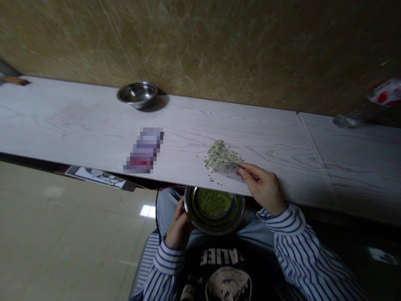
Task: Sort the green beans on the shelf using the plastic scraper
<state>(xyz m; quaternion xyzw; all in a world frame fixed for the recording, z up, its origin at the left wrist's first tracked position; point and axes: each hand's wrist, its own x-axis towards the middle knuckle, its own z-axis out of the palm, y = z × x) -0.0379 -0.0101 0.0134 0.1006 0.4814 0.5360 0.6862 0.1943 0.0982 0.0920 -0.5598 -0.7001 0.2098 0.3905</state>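
Note:
My left hand [179,229] grips the left rim of a metal bowl [239,215], held over my lap just below the table edge. Inside the bowl lie many small green beans [214,201], which look like mung beans. With thumb and fingers, my right hand [263,187] pinches a thin clear plastic piece [228,169] low at the table surface. That piece overlaps the near side of a loose pile of green bits mixed with whitish grains [220,153]. A few stray bits are scattered between the pile and the front edge.
Against the wall on the pale wood table [184,129] stands a second metal bowl [138,95]. A blurred-out flat object [144,150] lies left of the pile. At the far right a clear bottle [354,119] rests on its side. A wooden-looking piece [15,80] is far left.

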